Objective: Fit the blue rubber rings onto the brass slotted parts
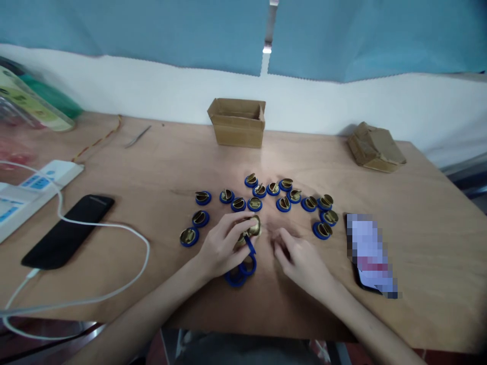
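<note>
My left hand (222,242) is closed around a round gold-coloured metal piece (255,226), gripped between fingers and thumb. A tilted blue ring (250,245) shows by the thumb. Just below that hand, more blue rings (235,280) lie on the table, partly covered by it. To the right, my right hand (300,258) is held low over the tabletop, fingers curled together; whatever is in them, if anything, is hidden. Several gold metal pieces with raised flaps sit in blue rings, such as this blue-rimmed piece (189,236), spread in an arc beyond both hands.
An open cardboard box (239,133) stands at the wall, and a crumpled box (376,147) sits back right. A lit phone (371,253) lies at right. On the left are a black phone (68,233) with a white cable, a power strip (53,175) and tweezers (138,137).
</note>
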The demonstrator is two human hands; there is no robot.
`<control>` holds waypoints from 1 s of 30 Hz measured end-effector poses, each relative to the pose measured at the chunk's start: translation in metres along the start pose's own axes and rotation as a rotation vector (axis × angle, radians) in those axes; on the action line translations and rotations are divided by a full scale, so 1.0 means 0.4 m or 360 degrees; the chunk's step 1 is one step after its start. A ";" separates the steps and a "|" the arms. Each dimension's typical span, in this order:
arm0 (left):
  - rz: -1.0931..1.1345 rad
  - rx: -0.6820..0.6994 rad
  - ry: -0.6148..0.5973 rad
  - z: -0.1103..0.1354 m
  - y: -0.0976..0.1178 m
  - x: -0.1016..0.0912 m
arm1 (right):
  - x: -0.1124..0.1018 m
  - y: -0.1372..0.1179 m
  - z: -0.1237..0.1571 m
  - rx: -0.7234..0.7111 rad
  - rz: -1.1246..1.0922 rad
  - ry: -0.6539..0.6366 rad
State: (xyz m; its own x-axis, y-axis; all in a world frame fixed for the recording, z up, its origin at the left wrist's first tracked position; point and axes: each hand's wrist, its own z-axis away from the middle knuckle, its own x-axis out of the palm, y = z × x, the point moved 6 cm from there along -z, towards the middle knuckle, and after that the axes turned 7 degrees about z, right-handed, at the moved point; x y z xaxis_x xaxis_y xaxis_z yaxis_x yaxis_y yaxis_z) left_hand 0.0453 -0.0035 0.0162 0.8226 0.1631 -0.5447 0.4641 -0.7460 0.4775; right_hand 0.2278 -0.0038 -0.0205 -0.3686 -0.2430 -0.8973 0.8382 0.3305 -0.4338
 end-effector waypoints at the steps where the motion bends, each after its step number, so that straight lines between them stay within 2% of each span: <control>1: -0.0035 0.0008 0.0008 -0.002 -0.001 -0.004 | -0.002 0.003 -0.001 0.0027 0.0004 0.0022; 10: -0.0319 -0.0237 0.0124 -0.017 -0.063 -0.035 | -0.007 0.020 0.005 0.0314 0.0196 0.0028; 16: -0.0380 -0.0647 -0.0052 -0.007 -0.100 -0.027 | -0.014 0.029 0.007 0.0481 0.0334 0.0023; 23: -0.0477 -0.0922 -0.0171 0.009 -0.128 -0.017 | -0.013 0.028 0.009 0.0490 0.0345 0.0006; 30: -0.0493 -0.0981 -0.0245 0.020 -0.137 -0.002 | -0.012 0.028 0.008 0.0421 0.0201 0.0047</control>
State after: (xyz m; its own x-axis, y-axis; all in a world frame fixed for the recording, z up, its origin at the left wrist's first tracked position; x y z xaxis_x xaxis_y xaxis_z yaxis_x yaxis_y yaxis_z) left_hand 0.0166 0.0322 -0.0153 0.5877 0.1817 -0.7884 0.8084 -0.1710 0.5632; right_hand 0.2404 -0.0019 -0.0209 -0.2629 -0.1871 -0.9465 0.9524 0.1063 -0.2856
